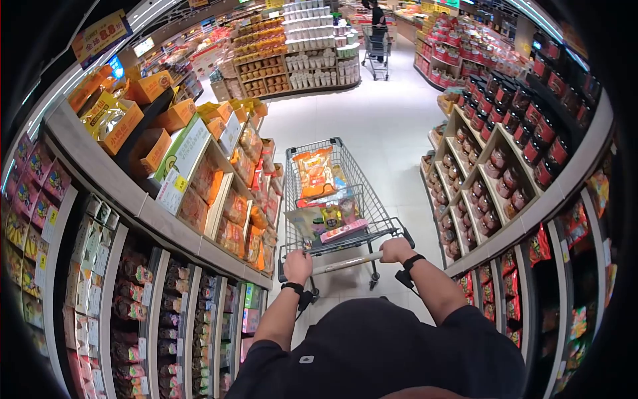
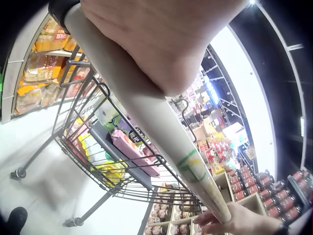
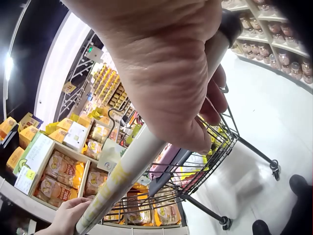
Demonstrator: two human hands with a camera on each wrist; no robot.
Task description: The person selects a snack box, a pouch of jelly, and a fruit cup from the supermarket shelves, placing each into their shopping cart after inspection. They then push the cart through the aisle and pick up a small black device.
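A wire shopping cart (image 1: pixel 362 193) stands in front of the person, both hands on its pale handlebar (image 1: pixel 345 264). The left hand (image 1: pixel 297 266) grips the bar's left end, and the right hand (image 1: pixel 397 251) grips the right end. In the right wrist view the right hand (image 3: pixel 166 73) has its fingers curled round the bar (image 3: pixel 124 171). Close up, the left hand (image 2: pixel 156 39) covers part of the bar (image 2: pixel 156 115) in the left wrist view. Inside the basket lie an orange snack bag (image 1: pixel 315 173), a pink package (image 1: pixel 343 230) and other bags.
Shelves of orange packages (image 1: pixel 232 209) line the left side, shelves of jars (image 1: pixel 485 179) the right. Pale floor (image 1: pixel 332 120) runs ahead between them to a display of cups (image 1: pixel 311 60). Farther off, another person (image 1: pixel 378 20) stands by a second cart (image 1: pixel 377 50).
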